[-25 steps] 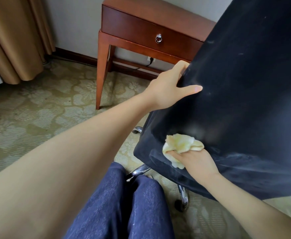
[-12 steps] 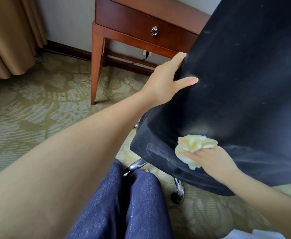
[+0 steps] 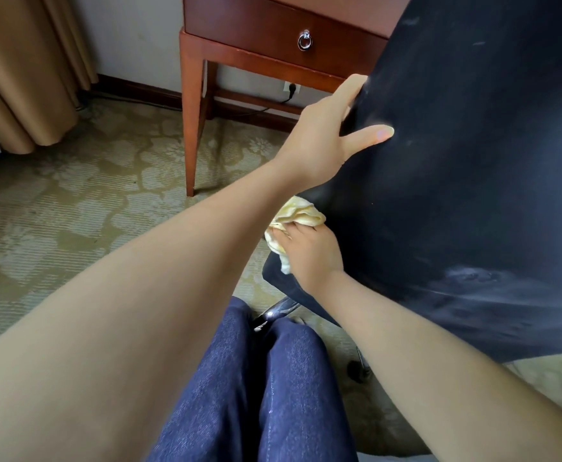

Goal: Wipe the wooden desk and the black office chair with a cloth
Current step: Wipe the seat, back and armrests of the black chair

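Left hand (image 3: 322, 141) grips the side edge of the black chair (image 3: 472, 161), fingers wrapped behind the edge and thumb spread flat on the near face; looks like it's there to steady the chair so it doesn't swivel or roll under pressure. Right hand (image 3: 309, 255) is closed around a bunched pale yellow cloth (image 3: 301, 213), fingers clamped on it, pressing it against the chair's lower left edge, just under the left forearm. The bunching probably gives a firm pad for rubbing. Pale streaks and smudges show on the chair lower right, so wiping there seems unfinished. Wooden table (image 3: 273, 31) stands behind against the wall, apart from both hands; drawer with a metal ring pull (image 3: 304, 40). Chair's chrome base (image 3: 273, 313) shows near the knees, over patterned carpet (image 3: 73, 211). No brand, label or readable writing anywhere.
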The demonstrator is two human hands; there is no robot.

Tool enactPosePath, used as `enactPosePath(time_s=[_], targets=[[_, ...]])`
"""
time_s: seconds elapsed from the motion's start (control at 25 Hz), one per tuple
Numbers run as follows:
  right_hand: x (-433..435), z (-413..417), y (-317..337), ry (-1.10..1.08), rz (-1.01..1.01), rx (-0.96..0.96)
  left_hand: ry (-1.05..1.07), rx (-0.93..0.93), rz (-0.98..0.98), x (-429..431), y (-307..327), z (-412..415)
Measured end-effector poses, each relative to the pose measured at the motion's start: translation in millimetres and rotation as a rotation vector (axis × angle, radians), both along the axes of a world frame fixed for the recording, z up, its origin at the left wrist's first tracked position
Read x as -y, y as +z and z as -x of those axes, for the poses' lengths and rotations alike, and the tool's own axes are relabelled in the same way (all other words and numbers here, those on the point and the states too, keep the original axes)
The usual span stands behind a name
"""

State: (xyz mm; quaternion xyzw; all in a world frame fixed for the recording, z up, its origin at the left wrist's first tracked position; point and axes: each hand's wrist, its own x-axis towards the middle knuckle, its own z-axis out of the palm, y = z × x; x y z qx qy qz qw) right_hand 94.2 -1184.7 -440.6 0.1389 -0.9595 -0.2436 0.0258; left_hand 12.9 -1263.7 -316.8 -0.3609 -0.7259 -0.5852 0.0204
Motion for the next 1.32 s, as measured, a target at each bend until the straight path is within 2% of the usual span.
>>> enactPosePath(time_s=[0.16, 0.28, 0.36, 0.56, 0.68, 0.72, 0.8, 0.88, 0.92, 1.0, 1.08, 1.12, 1.2, 1.24, 1.32], targets=[[-23.0, -21.9, 13.3, 0.016, -0.037, 0.014, 0.009, -0.031, 0.014, 1.7, 0.9, -0.1], [-54.6, -55.1, 11.8, -0.099, -0.046, 0.070, 0.040, -0.049, 0.042, 2.5, -0.7, -0.8], [-76.5, -79.4, 14.8, -0.123, -0.084, 0.023, 0.055, -0.050, 0.057, 1.2, -0.7, -2.9], [-145.1, -146.0, 24.0, -0.216, 0.021, 0.027, 0.078, -0.012, 0.072, 1.7, 2.0, -4.1], [-170.9, -177.7, 44.3, -0.495, 0.064, 0.120, 0.047, 0.018, 0.051, 0.3, 3.4, -9.0], [-174.5, -179.3, 56.8, -0.550, 0.197, 0.049, 0.039, 0.034, 0.038, 1.5, 2.9, -10.8], [-176.7, -178.9, 85.5, -0.470, 0.453, -0.294, 0.041, 0.058, 0.030, 0.8, 3.8, -15.0], [-176.8, -165.6, 104.3, -0.203, 0.220, -0.505, 0.096, 0.055, 0.051, 0.0, 4.7, -19.9], [-172.9, -160.2, 113.2, -0.146, 0.081, -0.548, 0.161, 0.030, 0.062, -2.6, 4.4, -24.2], [-169.4, -143.5, 110.6, -0.108, 0.024, -0.640, 0.370, -0.057, 0.078, -9.4, 2.3, -42.2], [-153.2, -133.4, 94.3, -0.135, 0.258, -0.572, 0.500, -0.169, 0.097, -20.8, 1.8, -72.5], [-148.2, -131.0, 85.5, -0.175, 0.487, -0.528, 0.491, -0.278, 0.122, -28.0, 0.7, -86.9], [-135.4, -133.8, 69.2, -0.269, 0.745, -0.351, 0.359, -0.606, 0.227, -43.0, -4.4, -110.8], [-136.3, -133.3, 58.7, -0.221, 0.623, -0.245, 0.278, -0.771, 0.293, -50.2, -8.5, -117.3], [-138.3, -138.0, 32.1, -0.143, 0.361, -0.209, 0.152, -0.982, 0.423, -63.4, -15.2, -122.3]])
